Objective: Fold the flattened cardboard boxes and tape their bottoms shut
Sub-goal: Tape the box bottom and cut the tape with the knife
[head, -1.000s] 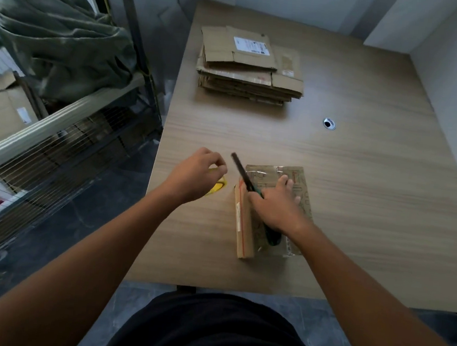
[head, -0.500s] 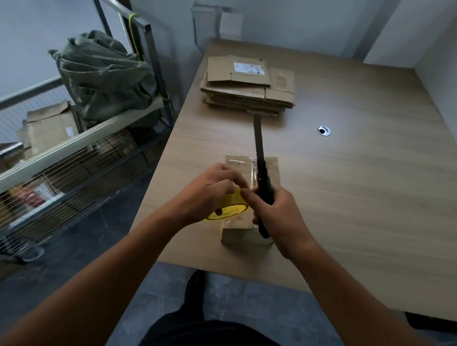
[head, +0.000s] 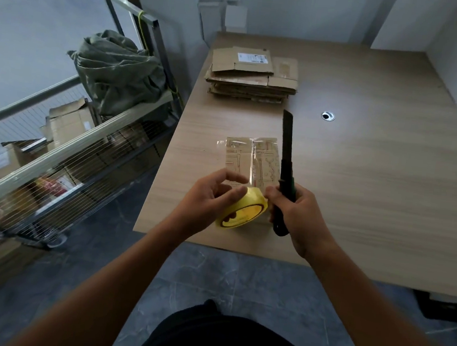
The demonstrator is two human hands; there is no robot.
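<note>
A small folded cardboard box (head: pixel 246 160) with clear tape over its top stands on the wooden table (head: pixel 375 173) near the front edge. My left hand (head: pixel 208 198) holds a yellow roll of tape (head: pixel 243 212) just in front of the box. My right hand (head: pixel 297 217) grips a black and green utility knife (head: pixel 287 161), its blade end pointing away from me, right of the box. A stack of flattened cardboard boxes (head: pixel 251 79) lies at the far left of the table.
A round cable hole (head: pixel 328 116) sits in the table past the knife tip. Left of the table stands a metal wire shelf (head: pixel 65 140) with a green sack (head: pixel 119 73) and cardboard boxes. White walls close the far and right sides.
My view has pulled back from the table. My left hand has brought the yellow tape roll from the table up to the box, and my right hand has raised the knife more upright.
</note>
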